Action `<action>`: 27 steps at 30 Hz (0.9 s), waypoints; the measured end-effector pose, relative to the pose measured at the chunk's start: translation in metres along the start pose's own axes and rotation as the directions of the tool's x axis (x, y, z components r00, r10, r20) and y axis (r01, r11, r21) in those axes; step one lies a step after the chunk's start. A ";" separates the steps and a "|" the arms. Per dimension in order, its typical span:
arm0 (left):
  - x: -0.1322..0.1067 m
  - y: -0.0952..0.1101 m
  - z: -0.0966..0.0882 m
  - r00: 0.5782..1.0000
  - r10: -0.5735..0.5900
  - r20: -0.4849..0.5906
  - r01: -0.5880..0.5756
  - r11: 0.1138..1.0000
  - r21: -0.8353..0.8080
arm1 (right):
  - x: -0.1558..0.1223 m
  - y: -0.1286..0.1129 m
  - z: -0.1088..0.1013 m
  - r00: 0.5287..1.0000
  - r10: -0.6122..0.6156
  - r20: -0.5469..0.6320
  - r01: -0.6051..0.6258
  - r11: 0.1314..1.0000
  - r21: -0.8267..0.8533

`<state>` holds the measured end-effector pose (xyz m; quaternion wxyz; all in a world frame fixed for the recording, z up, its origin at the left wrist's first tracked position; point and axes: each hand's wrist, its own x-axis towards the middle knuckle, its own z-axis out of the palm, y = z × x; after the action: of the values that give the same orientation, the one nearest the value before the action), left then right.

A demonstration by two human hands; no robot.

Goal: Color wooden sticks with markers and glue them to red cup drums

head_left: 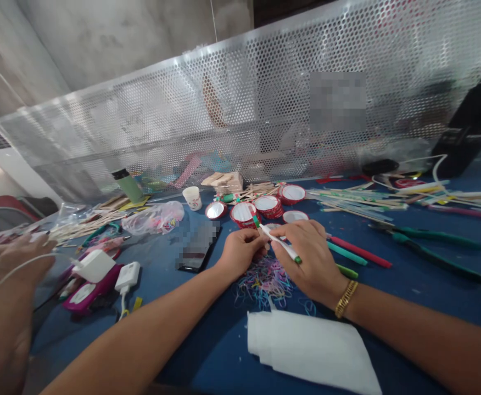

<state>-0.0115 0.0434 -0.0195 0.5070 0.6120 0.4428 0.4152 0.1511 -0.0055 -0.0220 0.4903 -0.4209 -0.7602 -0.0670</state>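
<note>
The right hand (313, 259) has its grip closed around a white, green-ended marker (288, 249), above tangled coloured strands (267, 281) on a blue bench (216, 336). The left hand (240, 255) pinches narrowly; its contents are hidden. The marker seems light, stiff, smooth; best held mid-barrel.

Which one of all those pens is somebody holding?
The slim white-and-green pen, in the right hand. The long red pen, slender teal pen and bright green pen lie on the blue table instead.
</note>
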 end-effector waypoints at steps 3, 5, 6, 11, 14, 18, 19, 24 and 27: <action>-0.001 0.002 0.000 1.000 0.018 -0.011 -0.018 1.000 0.009 | 0.000 0.001 0.000 1.000 -0.002 0.025 0.002 1.000 0.006; -0.001 0.003 0.000 0.999 0.031 -0.013 -0.031 0.999 0.018 | 0.000 0.002 0.001 1.000 -0.001 0.020 0.001 1.000 -0.001; -0.001 0.003 0.000 0.999 0.034 -0.014 -0.034 0.999 0.022 | 0.000 0.003 0.001 1.000 -0.004 0.013 0.004 1.000 -0.007; -0.002 0.003 0.000 0.999 0.036 -0.013 -0.036 0.999 0.016 | 0.000 0.005 0.003 1.000 -0.006 0.012 0.006 1.000 -0.017; -0.002 0.003 0.000 0.999 0.033 -0.010 -0.033 0.999 0.017 | 0.000 0.005 0.003 1.000 0.008 0.015 -0.008 1.000 0.001; -0.001 0.002 0.000 0.999 0.045 -0.006 -0.045 0.999 0.020 | 0.000 0.004 0.002 1.000 0.017 0.008 -0.017 1.000 0.012; -0.001 0.002 0.000 0.999 0.047 -0.001 -0.047 0.999 0.017 | 0.000 0.004 0.002 1.000 0.018 0.010 -0.018 1.000 0.013; -0.001 0.002 0.000 1.000 0.003 0.006 -0.003 1.000 0.004 | 0.001 0.003 0.002 1.000 0.014 0.005 -0.014 1.000 0.019; -0.001 0.001 -0.001 1.000 0.006 0.005 -0.006 1.000 0.011 | 0.001 0.002 0.003 1.000 0.010 0.003 -0.010 1.000 0.016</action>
<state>-0.0130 0.0423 -0.0183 0.5033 0.6172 0.4420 0.4129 0.1507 -0.0022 -0.0237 0.4928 -0.4209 -0.7594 -0.0577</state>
